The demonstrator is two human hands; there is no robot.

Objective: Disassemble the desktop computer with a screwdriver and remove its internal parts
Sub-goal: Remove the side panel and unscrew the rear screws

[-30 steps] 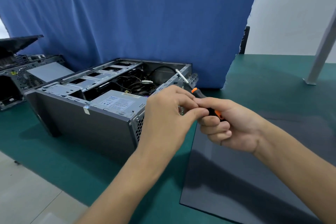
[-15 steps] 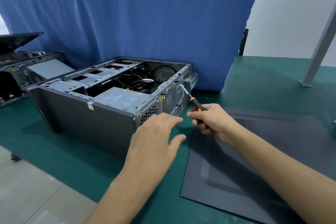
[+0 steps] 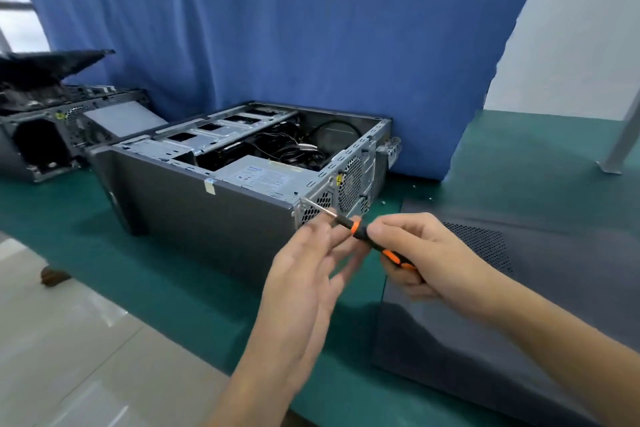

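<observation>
The grey desktop case (image 3: 207, 218) lies on its side on the green mat with its top open, showing a silver power supply (image 3: 263, 177), drive cage and black cables. My right hand (image 3: 426, 256) grips the black and orange screwdriver (image 3: 360, 232). Its metal tip touches the upper near corner of the case's perforated rear panel (image 3: 349, 180). My left hand (image 3: 304, 274) is beside the shaft with straight fingers, fingertips close to or touching the shaft near the handle.
The removed dark side panel (image 3: 519, 288) lies flat on the mat to the right, under my right forearm. A second opened computer (image 3: 52, 135) stands at the far left. A blue curtain hangs behind. A metal table leg (image 3: 623, 135) stands at the right. Small screws (image 3: 382, 202) lie behind the case.
The screwdriver tip has moved from the rear panel's far part to its near upper corner. My left hand has risen from below the case corner to the shaft.
</observation>
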